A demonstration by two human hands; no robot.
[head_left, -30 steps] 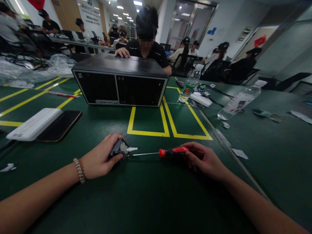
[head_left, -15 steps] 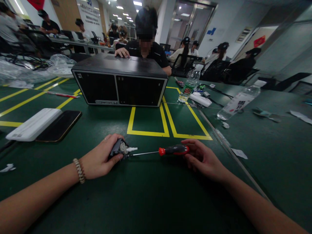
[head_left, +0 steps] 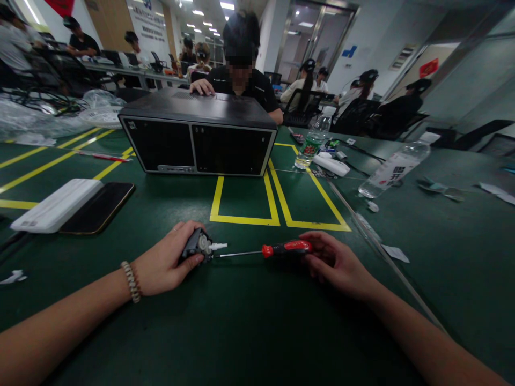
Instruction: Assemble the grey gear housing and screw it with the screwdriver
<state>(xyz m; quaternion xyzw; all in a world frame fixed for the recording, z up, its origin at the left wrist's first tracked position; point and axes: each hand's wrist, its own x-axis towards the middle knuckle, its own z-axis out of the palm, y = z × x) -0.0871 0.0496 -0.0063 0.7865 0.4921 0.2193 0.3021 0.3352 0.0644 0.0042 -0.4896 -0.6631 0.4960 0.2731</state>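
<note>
My left hand is closed around a small dark grey gear housing with pale round gears and a white shaft sticking out to the right. A screwdriver with a red and black handle lies level, its thin metal blade pointing left. The tip meets the lower right side of the housing, where the exact contact spot is too small to make out. At the handle's rear end, my right hand grips it with thumb and fingertips.
Beyond my hands stands a black computer case, a person's hand resting on top. A white power bank and a dark phone lie left. Two plastic bottles stand right, near a table seam.
The screwdriver handle has turned about its length, so more red shows on its upper side. My left hand and the housing stay in place.
</note>
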